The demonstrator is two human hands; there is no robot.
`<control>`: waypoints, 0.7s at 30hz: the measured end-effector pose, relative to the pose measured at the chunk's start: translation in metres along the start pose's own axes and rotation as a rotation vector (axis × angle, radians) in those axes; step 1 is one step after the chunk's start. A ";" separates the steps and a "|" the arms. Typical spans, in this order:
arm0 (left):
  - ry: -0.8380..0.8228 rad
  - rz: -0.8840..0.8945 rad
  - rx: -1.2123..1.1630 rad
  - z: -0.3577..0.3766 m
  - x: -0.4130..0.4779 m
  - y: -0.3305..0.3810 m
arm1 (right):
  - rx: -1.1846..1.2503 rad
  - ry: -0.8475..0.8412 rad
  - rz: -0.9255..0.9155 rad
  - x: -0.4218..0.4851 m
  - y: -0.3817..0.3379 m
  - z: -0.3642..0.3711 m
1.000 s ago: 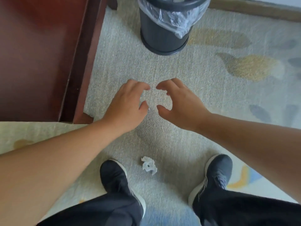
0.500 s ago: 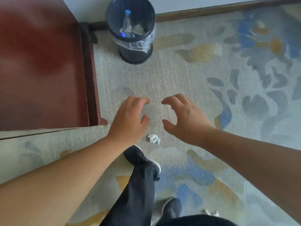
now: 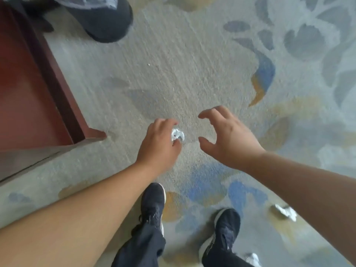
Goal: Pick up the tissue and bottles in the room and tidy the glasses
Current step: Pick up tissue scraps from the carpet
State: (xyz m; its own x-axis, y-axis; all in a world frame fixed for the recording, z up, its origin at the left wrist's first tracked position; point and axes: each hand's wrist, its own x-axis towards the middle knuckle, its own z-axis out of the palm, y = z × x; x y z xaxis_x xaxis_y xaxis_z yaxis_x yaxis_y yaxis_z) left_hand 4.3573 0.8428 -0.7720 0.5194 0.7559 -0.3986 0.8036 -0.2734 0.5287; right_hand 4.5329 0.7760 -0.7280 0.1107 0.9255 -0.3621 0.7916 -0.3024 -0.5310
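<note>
A crumpled white tissue (image 3: 177, 134) lies on the patterned carpet in the middle of the view. My left hand (image 3: 159, 144) is down at it, with fingers above and thumb below curled around the wad. My right hand (image 3: 228, 140) hovers just to the right of the tissue, fingers spread and bent, holding nothing. A second crumpled tissue (image 3: 286, 211) lies on the carpet at the lower right, partly behind my right forearm. A third white scrap (image 3: 253, 259) shows at the bottom edge beside my right shoe.
A black bin (image 3: 104, 18) with a plastic liner stands at the top left. A dark red wooden cabinet (image 3: 28, 89) fills the left side, its corner foot close to my left hand. My two dark shoes stand below the hands.
The view has dropped closer to the floor. My left hand has reached down and closed around the tissue that lay between the hands. The right hand stays open beside it.
</note>
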 end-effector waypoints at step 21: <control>-0.195 0.059 0.198 0.179 0.086 -0.084 | 0.116 0.009 0.193 -0.006 0.116 0.177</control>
State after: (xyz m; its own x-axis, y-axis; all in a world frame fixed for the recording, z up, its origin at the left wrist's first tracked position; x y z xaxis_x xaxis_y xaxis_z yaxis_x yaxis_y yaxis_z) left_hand 4.3862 0.8244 -0.9852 0.5974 0.6119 -0.5183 0.8016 -0.4385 0.4062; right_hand 4.5179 0.6949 -0.9234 0.2590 0.8497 -0.4593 0.6812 -0.4978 -0.5369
